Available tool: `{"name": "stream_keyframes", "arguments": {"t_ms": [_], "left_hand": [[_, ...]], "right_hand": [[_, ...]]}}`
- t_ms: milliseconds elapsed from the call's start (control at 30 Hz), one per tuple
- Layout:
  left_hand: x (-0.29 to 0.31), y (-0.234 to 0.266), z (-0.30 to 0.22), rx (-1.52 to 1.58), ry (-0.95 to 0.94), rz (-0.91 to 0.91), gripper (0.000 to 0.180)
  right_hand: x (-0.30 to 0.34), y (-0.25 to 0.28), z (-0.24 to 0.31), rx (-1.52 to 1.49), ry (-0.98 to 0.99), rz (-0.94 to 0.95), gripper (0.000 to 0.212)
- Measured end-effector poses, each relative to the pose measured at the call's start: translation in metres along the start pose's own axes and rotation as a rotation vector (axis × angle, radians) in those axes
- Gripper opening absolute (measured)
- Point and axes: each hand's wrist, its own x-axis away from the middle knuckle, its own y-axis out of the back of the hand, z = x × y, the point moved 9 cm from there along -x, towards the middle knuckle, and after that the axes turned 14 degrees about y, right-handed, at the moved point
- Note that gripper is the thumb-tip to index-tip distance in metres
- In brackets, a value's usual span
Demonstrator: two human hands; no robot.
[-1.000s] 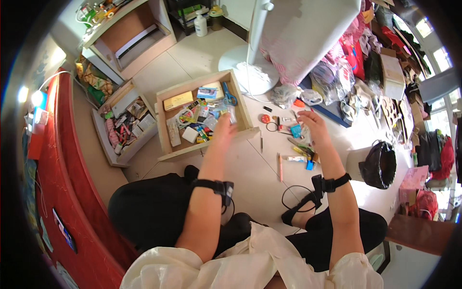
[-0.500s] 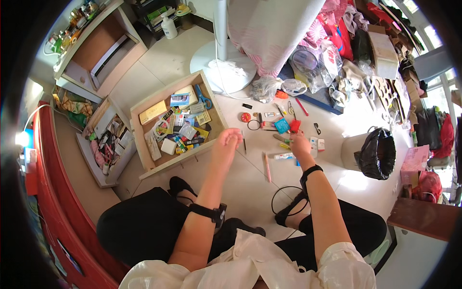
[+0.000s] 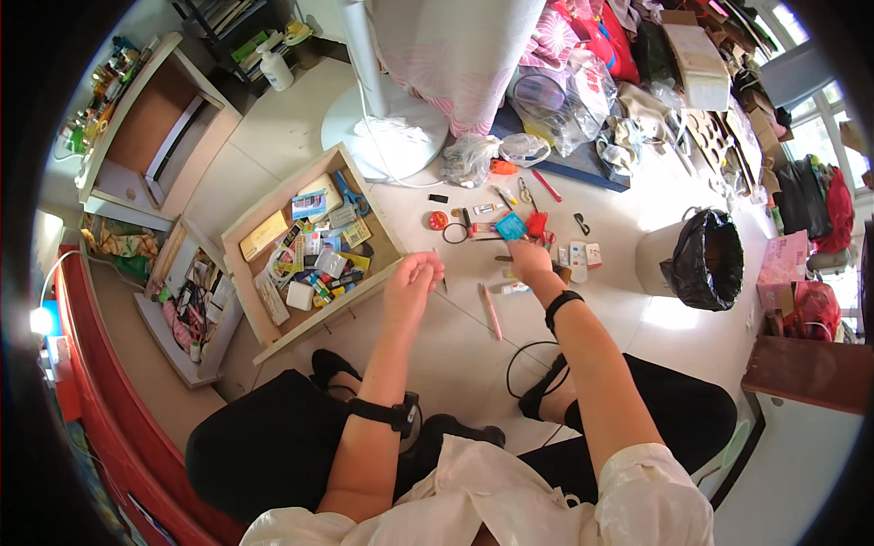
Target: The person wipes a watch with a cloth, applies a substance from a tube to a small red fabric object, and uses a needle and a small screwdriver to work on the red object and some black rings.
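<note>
My right hand (image 3: 532, 262) reaches down to the things spread on the floor, its fingertips closed at the near edge of a small blue packet (image 3: 511, 226). A red item (image 3: 537, 222) lies just beyond that hand, and a white case (image 3: 577, 261) to its right. My left hand (image 3: 414, 276) hovers by the near right corner of a wooden drawer (image 3: 314, 328), fingers curled in with nothing seen in them. A thin dark pen (image 3: 443, 278) lies on the floor beside it. Packets, boxes, blue-handled scissors (image 3: 353, 193) and other small items fill the drawer.
A pink stick (image 3: 491, 311) lies on the floor before me. To the right stands a bin with a black bag (image 3: 706, 259). Another filled drawer (image 3: 196, 305) is at the left. A round white stand base (image 3: 341, 155) and plastic bags (image 3: 472, 161) lie farther back.
The view has shifted, so the scene sits farther left and higher. My right hand has moved slightly left to the blue packet. My left hand stays curled near the drawer corner.
</note>
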Motion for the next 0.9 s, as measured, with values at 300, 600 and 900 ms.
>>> {"name": "stream_keyframes", "arguments": {"t_ms": [300, 600, 900], "left_hand": [[0.023, -0.007, -0.017, -0.062, -0.092, 0.046, 0.019], [0.064, -0.063, -0.009, 0.192, 0.121, 0.621, 0.042], [0.08, -0.015, -0.06, 0.651, -0.048, 0.539, 0.033]], "right_hand": [[0.045, 0.134, -0.034, -0.383, 0.038, -0.345, 0.014], [0.126, 0.294, 0.084, -0.6, 0.162, -0.796, 0.016], [0.223, 0.25, 0.281, 0.241, 1.19, -0.563, 0.02]]}}
